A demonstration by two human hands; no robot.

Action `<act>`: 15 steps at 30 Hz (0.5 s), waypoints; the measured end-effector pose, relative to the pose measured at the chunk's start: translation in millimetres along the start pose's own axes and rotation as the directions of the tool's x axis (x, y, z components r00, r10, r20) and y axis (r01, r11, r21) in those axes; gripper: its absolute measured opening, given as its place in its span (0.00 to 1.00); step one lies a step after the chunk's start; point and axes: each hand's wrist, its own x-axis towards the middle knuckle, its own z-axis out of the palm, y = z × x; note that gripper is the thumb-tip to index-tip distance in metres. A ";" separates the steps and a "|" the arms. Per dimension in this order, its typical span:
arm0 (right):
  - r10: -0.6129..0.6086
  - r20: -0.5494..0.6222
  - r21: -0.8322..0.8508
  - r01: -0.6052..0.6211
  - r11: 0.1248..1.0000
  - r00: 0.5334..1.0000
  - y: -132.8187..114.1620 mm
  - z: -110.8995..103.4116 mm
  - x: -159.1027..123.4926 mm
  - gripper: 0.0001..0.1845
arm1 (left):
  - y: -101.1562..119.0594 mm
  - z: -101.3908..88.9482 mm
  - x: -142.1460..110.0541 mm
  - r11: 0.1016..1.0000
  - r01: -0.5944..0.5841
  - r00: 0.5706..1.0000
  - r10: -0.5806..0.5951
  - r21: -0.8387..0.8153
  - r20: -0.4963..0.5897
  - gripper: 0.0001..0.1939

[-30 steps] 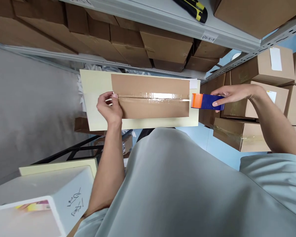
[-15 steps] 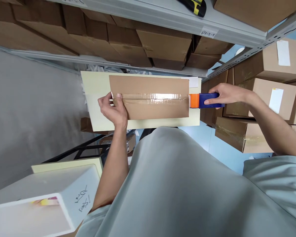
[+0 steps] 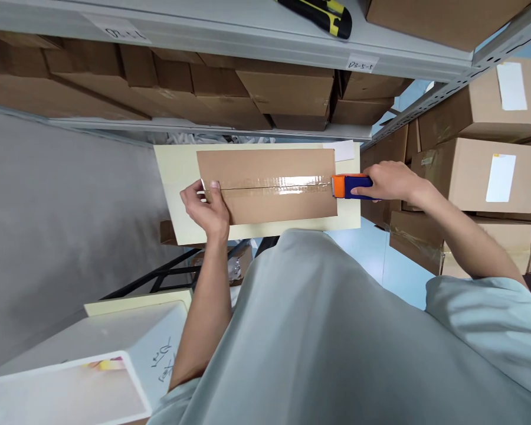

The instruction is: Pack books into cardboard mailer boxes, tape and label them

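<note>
A long brown cardboard box (image 3: 274, 208) lies on a pale yellow board (image 3: 177, 177) before me, with shiny clear packing tape (image 3: 265, 186) along its middle seam. My left hand (image 3: 209, 211) grips the box's left end, thumb on the top face and fingers bent at the end edge. At the opposite end, my right hand (image 3: 393, 180) is closed around an orange and dark blue tape dispenser (image 3: 356, 186). The dispenser's orange head rests against the right edge of the box, at the seam. Part of its body is hidden under my fingers.
Behind the board rises a metal shelf (image 3: 230, 44) holding a row of cardboard boxes (image 3: 287, 88); a black and yellow cutter (image 3: 331, 18) lies on its upper level. Stacked cartons (image 3: 487, 171) stand at right. At lower left is a white bin (image 3: 137, 342) with handwriting.
The tape dispenser in my right hand has moved left, from beyond the box onto its right edge. The tape now lies flat along the seam. My left thumb has shifted slightly inward on the box.
</note>
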 end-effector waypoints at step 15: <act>-0.057 -0.548 0.034 0.090 0.995 0.835 -40.8 101.8 -100.8 0.22 | 4.6 -2.0 -7.2 0.999 0.006 1.000 -0.005 0.035 -0.029 0.11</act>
